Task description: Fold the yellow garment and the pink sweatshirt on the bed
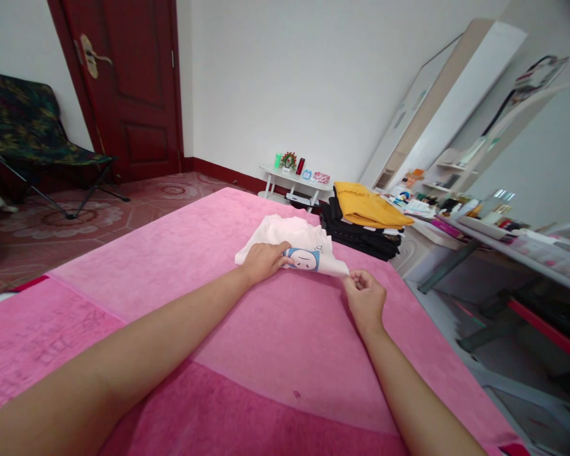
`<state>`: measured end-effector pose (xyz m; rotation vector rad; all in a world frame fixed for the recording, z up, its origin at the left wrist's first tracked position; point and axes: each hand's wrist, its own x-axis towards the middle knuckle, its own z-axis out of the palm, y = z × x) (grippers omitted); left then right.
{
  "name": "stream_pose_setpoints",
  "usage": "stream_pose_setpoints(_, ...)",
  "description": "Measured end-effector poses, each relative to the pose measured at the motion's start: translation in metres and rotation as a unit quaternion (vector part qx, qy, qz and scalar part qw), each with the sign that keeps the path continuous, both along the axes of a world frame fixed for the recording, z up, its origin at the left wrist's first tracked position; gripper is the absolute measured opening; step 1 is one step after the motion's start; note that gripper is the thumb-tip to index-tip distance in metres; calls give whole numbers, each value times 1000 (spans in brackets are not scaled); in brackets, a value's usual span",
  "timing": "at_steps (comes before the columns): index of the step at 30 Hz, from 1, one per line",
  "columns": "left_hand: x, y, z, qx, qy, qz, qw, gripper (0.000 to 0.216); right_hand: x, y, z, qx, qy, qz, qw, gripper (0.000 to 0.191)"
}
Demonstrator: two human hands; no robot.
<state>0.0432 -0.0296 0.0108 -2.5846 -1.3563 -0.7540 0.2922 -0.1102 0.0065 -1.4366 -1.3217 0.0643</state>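
Observation:
A white shirt (294,231) with a blue and white cartoon face printed on it lies folded over on the pink bed cover. At its near edge, beside the print, my left hand (266,261) has its fingers closed on the cloth. My right hand (367,297) pinches the shirt's near right corner and draws it slightly outward. The shirt's far side is rumpled, and part of its left end is covered by my left hand.
Behind the shirt to the right is a stack of folded clothes (368,209), yellow on top and black below. The pink cover (285,342) spreads all around. A small white side table (294,179), a cluttered dressing table (439,231) and a camouflage folding chair (28,126) stand beyond.

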Motion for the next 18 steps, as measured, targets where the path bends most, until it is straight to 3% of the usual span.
stream_pose_setpoints(4,-3,2,0,-4,-5,-4,1000,46,8,-5,4,21,21,-20,999,9)
stream_pose_setpoints(7,-4,1,0,-10,3,-17,1000,49,15,-5,0,-54,24,29,998,12)
stream_pose_setpoints(10,-3,-3,0,15,10,-95,995,46,24,-2,-8,-167,-13,82,982,18)
stream_pose_setpoints(12,-1,-8,1,57,16,-161,985,40,29,-1,-10,-190,-27,89,977,17)
stream_pose_setpoints(15,5,-17,5,107,51,-220,968,38,30,-2,-9,-141,-10,59,988,21)
stream_pose_setpoints(18,11,-23,6,104,83,-234,963,44,22,-3,-5,-64,-33,30,997,33)
